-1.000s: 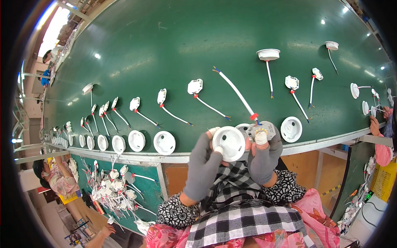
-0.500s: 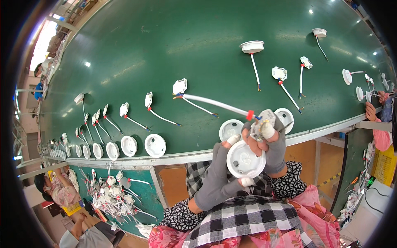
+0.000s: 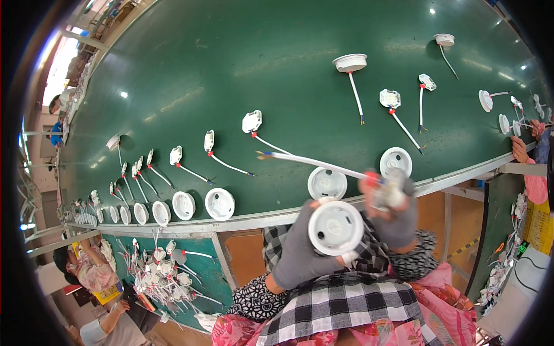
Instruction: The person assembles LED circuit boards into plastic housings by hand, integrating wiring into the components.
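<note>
Currently holding a white round housing (image 3: 336,228) in the grey-gloved left hand (image 3: 300,254), hollow side up, just off the near edge of the table. Pretty snug grip, fingertips (image 3: 349,258) right at the rim. Also gripping a wired module (image 3: 388,194) in the right hand (image 3: 397,226), to the right of the housing and near it. Super blurry over there though, so can't tell the exact finger placement. Red clip (image 3: 373,177) close to those fingers, then a white cable (image 3: 329,164) sticking out left over the green table (image 3: 277,69). Can't tell if touching the other cable (image 3: 274,144) out there or just passing above.

Two more housings (image 3: 327,183) just beyond the hands, both hollow side up. Off to the left, a long row of housings (image 3: 220,204) along the near metal edge (image 3: 271,219), with a row of wired modules (image 3: 252,121) on its far side. Far right, a flipped housing (image 3: 350,62) with a cable trailing nearward. At near left, a big tangled heap of modules (image 3: 158,271) on a lower green surface (image 3: 205,262).
</note>
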`<state>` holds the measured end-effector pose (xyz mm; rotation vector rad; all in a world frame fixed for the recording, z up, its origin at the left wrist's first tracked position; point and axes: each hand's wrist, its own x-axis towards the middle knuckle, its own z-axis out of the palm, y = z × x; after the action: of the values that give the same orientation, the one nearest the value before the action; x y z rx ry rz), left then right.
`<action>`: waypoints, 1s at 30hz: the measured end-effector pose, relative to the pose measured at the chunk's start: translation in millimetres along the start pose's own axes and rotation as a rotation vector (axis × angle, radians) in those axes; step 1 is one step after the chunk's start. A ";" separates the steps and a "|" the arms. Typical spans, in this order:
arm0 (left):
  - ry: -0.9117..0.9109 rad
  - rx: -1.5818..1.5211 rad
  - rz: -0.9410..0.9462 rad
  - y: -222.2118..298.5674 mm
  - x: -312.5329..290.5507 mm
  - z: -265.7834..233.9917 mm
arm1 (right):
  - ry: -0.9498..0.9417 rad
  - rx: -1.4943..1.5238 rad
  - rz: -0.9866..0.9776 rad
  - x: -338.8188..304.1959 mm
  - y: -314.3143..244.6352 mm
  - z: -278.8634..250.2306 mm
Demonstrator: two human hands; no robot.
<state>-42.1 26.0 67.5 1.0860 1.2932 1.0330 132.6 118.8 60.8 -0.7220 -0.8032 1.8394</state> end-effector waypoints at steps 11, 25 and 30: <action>0.250 0.204 0.031 -8.7 -7.2 -18.4 | -0.306 -0.475 0.118 -35.6 -49.7 -62.3; 0.370 0.812 0.151 -7.2 -4.5 14.4 | -0.612 -0.807 -0.017 -16.4 -72.7 -53.6; 0.228 1.071 0.451 -9.5 6.5 37.6 | -0.485 -0.891 0.045 -20.2 -78.8 -62.6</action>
<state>-4.5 29.4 56.2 2.1837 1.9071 0.7582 229.9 138.2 87.2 -0.8288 -1.9983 1.6696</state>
